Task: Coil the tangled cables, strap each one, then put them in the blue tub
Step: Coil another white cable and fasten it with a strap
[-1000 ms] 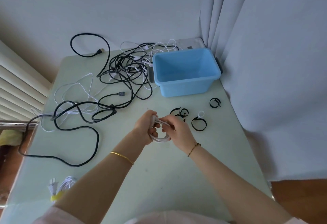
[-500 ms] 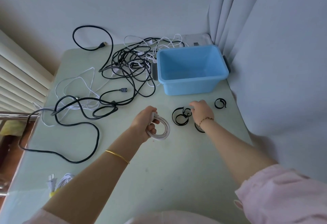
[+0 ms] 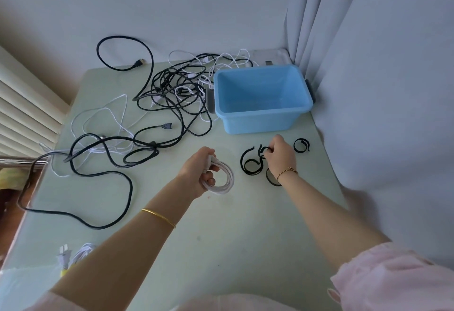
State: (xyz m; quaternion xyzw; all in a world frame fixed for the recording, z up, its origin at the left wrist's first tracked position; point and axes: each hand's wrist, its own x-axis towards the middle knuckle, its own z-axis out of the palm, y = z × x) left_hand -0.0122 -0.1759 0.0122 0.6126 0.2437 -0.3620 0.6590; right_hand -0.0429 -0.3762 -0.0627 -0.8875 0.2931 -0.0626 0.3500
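Worktop (image 3: 221, 237) — pale green, filling mid-frame.
Blue tub (image 3: 260, 122) — upper right, standing on the worktop.
Tangled cables (image 3: 177, 94) — black and white, upper left to centre, uncoiled.
White coil (image 3: 224, 179) — centre; left hand (image 3: 196, 170) fingers wrapped round its gathered side. Judged light and springy; best gripped across all loops.
Black straps (image 3: 250, 165) — below the tub; right hand (image 3: 280, 154) fingers pinched one. Judged limp.

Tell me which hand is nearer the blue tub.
Right. The right hand pinches a strap close in front of the blue tub; the left hand grips the white coil farther off.
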